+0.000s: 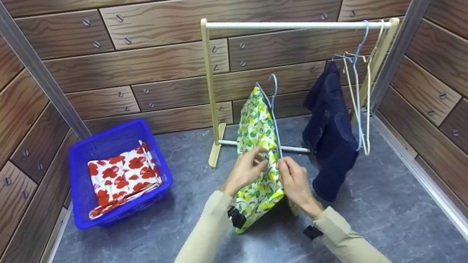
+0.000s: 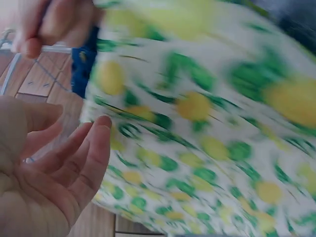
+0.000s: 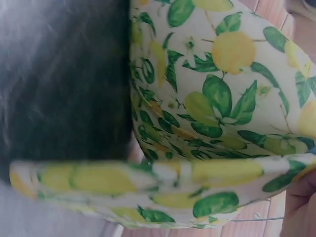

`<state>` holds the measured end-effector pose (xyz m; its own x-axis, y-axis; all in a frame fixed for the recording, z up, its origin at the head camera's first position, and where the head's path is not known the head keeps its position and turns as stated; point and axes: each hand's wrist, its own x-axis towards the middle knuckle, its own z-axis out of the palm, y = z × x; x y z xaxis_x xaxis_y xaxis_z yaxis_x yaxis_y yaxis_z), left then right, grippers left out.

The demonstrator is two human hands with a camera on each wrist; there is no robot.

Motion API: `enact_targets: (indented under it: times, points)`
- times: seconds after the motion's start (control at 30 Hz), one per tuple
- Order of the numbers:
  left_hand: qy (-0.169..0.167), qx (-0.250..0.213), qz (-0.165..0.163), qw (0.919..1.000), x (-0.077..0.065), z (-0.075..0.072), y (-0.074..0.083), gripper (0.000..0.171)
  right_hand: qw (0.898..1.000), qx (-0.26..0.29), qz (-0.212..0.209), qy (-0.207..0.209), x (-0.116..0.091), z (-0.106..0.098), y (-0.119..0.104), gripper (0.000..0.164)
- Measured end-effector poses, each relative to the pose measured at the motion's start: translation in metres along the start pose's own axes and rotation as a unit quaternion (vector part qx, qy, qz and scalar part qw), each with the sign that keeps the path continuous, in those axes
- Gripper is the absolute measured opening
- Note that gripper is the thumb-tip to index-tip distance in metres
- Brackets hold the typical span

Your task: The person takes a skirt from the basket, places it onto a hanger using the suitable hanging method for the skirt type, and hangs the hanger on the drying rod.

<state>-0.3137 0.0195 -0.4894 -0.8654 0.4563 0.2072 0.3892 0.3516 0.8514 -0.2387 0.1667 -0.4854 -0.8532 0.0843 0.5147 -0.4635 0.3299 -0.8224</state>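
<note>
A lemon-print cloth, white with yellow fruit and green leaves, hangs from a light-blue wire hanger whose hook stands free, below the rail in the head view. My right hand pinches the cloth's edge beside the hanger wire; in the right wrist view its fingers are at the fold of the cloth. My left hand is at the cloth's near face, fingers loosely bent. In the left wrist view that hand is palm up, fingertips at the cloth's edge, holding nothing.
A wooden clothes rack with a white rail stands behind. At its right end hang dark blue denim and hangers. On the left, a blue basket contains a red-flowered white cloth.
</note>
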Motion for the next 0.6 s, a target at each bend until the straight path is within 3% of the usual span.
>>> enact_targets:
  times: [0.2,0.6]
  points:
    - [-0.027,0.050,0.016,0.9982,-0.010,0.008,-0.012,0.024,1.000,-0.020,-0.005,-0.003,0.007,-0.006,-0.003,0.028]
    - [-0.039,0.009,0.015,0.9991,-0.035,0.022,-0.030,0.036,1.000,-0.020,0.003,0.008,0.013,-0.005,-0.002,0.028]
